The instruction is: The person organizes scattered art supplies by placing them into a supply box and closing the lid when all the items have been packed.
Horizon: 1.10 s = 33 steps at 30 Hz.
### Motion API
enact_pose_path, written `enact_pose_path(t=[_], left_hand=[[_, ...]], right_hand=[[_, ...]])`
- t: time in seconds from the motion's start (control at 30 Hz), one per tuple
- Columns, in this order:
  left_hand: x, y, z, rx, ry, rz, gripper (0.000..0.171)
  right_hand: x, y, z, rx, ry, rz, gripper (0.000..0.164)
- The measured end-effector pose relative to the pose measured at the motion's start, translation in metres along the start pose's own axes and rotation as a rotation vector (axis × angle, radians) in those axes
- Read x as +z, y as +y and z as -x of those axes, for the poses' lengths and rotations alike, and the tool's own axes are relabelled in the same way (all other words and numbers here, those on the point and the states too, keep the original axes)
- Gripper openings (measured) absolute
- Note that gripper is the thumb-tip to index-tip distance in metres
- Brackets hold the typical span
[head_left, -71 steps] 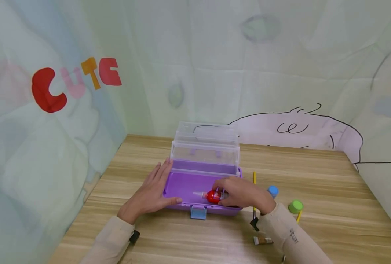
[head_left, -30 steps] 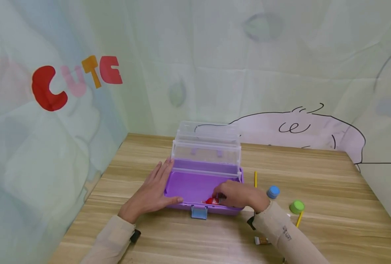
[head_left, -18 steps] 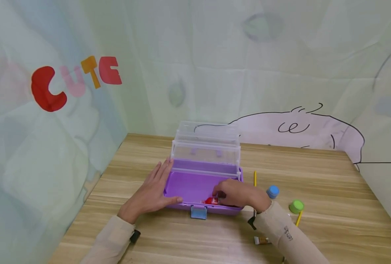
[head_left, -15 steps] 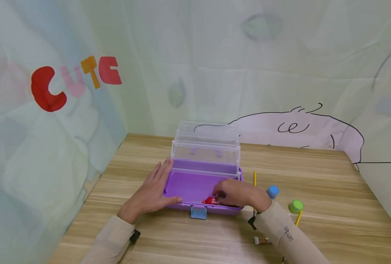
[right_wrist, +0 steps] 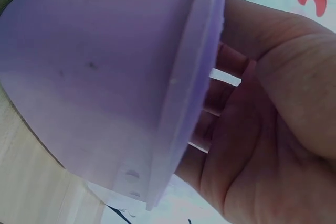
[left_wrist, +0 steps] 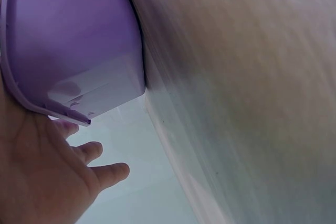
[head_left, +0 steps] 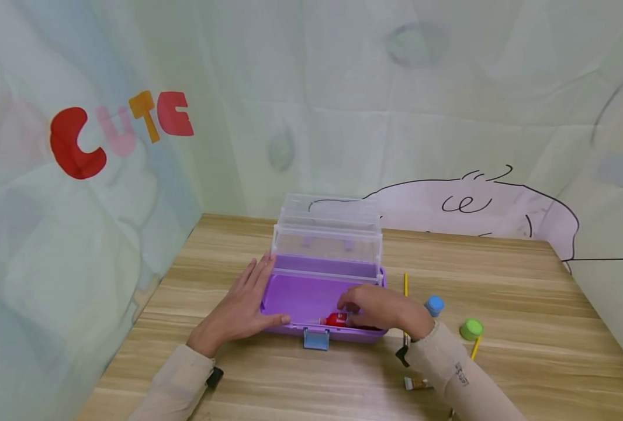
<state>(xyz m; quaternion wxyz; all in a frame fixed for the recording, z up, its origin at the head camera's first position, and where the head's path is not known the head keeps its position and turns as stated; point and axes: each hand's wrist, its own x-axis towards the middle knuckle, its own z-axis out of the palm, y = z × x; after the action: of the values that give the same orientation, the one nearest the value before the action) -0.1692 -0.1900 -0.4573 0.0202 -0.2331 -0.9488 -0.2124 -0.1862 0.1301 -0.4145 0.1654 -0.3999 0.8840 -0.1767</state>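
Observation:
A purple plastic box (head_left: 296, 295) stands on the table, its clear lid (head_left: 328, 234) tipped back. My left hand (head_left: 244, 301) rests on its left side, fingers straight and thumb along the front rim. In the left wrist view, spread fingers (left_wrist: 107, 176) show beyond the purple wall. My right hand (head_left: 382, 308) reaches over the right rim and holds a red squeeze bottle (head_left: 336, 319) with a clear pointed nozzle, low inside near the front wall. The bottle's rear end is hidden by the hand. The right wrist view hides the fingertips behind the box wall (right_wrist: 105, 77).
To the right lie a blue-lidded pot (head_left: 435, 305), a green-lidded pot (head_left: 471, 329), a paintbrush with a yellow handle (head_left: 405, 285) and a small brown paint tube (head_left: 418, 383). A light blue latch (head_left: 316, 339) hangs at the box front. A printed curtain (head_left: 338, 105) stands behind the table.
My right hand has lowered the red squeeze bottle towards the box floor at the front right. Lately its nozzle has come slightly back into sight. My left hand has stayed in place.

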Motion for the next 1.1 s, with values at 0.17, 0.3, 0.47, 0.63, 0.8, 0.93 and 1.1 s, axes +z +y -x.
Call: enact_pose_path(t=[0.17,0.3,0.47,0.63,0.8,0.93,1.1], left_hand=[[0.0,0.0,0.001,-0.006,-0.006,0.006,0.124],[0.0,0.0,0.001,-0.009,-0.006,0.006,0.124],[0.001,0.0,0.0,-0.013,-0.01,0.004,0.124],[0.001,0.0,0.0,-0.016,-0.014,-0.002,0.124],[0.0,0.0,0.0,-0.012,-0.013,-0.001,0.124],[0.0,0.0,0.0,-0.013,-0.017,-0.003,0.124],[0.0,0.0,0.0,-0.015,-0.019,0.001,0.124]], right_hand=[[-0.003,-0.003,0.004,0.031,0.015,-0.035,0.026],[-0.006,-0.002,0.009,0.03,0.035,-0.076,0.029],[-0.01,0.002,0.016,0.024,0.065,-0.117,0.031],[-0.013,0.005,0.023,0.002,0.107,-0.107,0.032],[-0.017,0.009,0.033,-0.024,0.153,-0.099,0.032],[-0.024,0.012,0.043,-0.006,0.165,-0.161,0.033],[-0.029,0.018,0.055,0.012,0.186,-0.213,0.031]])
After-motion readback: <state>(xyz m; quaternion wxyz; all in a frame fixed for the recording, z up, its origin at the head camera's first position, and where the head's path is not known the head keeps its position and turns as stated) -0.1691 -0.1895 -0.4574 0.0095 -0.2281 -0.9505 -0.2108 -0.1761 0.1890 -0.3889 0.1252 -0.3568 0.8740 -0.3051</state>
